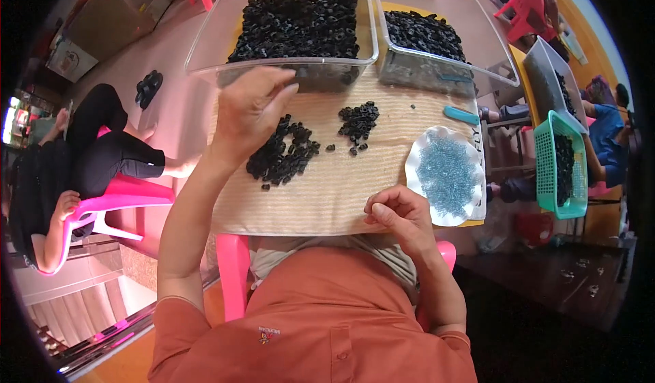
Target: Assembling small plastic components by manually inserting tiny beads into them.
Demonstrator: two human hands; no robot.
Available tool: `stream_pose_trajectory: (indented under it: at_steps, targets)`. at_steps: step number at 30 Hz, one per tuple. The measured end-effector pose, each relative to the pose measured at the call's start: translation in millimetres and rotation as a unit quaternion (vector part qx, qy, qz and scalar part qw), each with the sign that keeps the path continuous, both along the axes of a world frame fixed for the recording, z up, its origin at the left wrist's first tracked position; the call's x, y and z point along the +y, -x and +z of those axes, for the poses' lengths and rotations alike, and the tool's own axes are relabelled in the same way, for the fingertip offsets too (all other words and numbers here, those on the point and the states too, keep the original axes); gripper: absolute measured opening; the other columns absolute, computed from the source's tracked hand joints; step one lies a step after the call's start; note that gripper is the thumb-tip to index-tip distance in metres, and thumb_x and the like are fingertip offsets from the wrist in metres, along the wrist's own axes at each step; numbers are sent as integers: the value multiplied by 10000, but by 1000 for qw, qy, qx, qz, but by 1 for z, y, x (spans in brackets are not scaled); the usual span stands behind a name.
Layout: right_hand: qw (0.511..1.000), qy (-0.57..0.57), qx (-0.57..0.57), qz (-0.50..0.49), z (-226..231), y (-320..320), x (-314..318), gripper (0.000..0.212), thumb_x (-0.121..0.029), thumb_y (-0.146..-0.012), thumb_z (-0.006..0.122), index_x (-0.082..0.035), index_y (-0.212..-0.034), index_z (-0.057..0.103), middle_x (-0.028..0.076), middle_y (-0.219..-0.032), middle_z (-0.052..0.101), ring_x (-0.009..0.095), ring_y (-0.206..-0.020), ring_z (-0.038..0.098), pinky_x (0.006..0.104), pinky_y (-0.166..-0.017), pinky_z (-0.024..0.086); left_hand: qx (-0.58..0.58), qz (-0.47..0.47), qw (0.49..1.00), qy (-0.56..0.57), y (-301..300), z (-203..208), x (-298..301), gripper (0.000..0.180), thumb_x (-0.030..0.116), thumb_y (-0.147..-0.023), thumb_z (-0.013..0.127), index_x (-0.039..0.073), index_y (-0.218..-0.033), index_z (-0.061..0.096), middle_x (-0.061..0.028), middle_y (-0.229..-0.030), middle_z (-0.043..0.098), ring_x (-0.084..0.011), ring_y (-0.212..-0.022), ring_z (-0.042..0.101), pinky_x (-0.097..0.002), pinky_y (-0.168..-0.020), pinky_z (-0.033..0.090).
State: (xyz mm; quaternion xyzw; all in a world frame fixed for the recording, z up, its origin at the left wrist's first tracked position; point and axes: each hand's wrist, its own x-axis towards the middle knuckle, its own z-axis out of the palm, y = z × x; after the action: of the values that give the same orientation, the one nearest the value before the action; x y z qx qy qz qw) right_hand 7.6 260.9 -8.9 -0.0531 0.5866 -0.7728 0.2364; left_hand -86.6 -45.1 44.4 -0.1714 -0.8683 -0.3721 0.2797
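Note:
My left hand point(254, 103) is raised at the front wall of the left clear bin point(286, 63). Its thumb and fingertips stand a little apart, and I see nothing between them. Below it on the striped cloth point(300, 209) lies a loose pile of small black ring-like parts point(290, 161). A smaller pile of black parts point(358, 120) sits to its right. My right hand point(401, 218) hovers at the near edge of the cloth, fingers curled and thumb pressed to them; anything pinched there is too small to name. Beside it, a white scalloped plate point(413, 168) carries many tiny clear bluish pieces point(447, 171).
Black parts also fill the right clear bin point(447, 76). A teal-handled tool point(461, 115) lies by the plate. At the right stand a green basket point(546, 171) and another bin point(539, 69), with people beyond. To the left, a person sits on a pink chair point(129, 195).

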Motion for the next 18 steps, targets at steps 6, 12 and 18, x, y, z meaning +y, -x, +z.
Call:
stream_pose_trajectory:
  at_steps: [6,12,18]
  targets:
    - [1000,-7,-2,8,-5,-9,-11,127,-89,-965,695,1,-1041,651,53,-950,699,113,-844,649,261,-748,541,-42,-24,996,76,-20,-47,-30,186,101,-852,735,10,-1014,721,-156,-985,719,-341,-935,679,-415,-834,540]
    - [1000,-14,4,15,-9,-12,-15,137,-104,-964,704,-2,-1040,654,49,-947,697,112,-832,650,263,-748,541,-107,-18,987,120,-10,-64,-49,204,127,-876,702,28,-1050,738,-152,-1015,724,-362,-962,677,-430,-854,539]
    - [1000,-15,2,19,-14,-14,-18,153,-132,-964,709,-5,-1023,646,84,-951,706,128,-807,677,266,-733,560,-177,-49,977,106,-4,-65,-48,198,126,-915,652,31,-1064,742,-171,-1025,729,-368,-973,686,-447,-847,544]
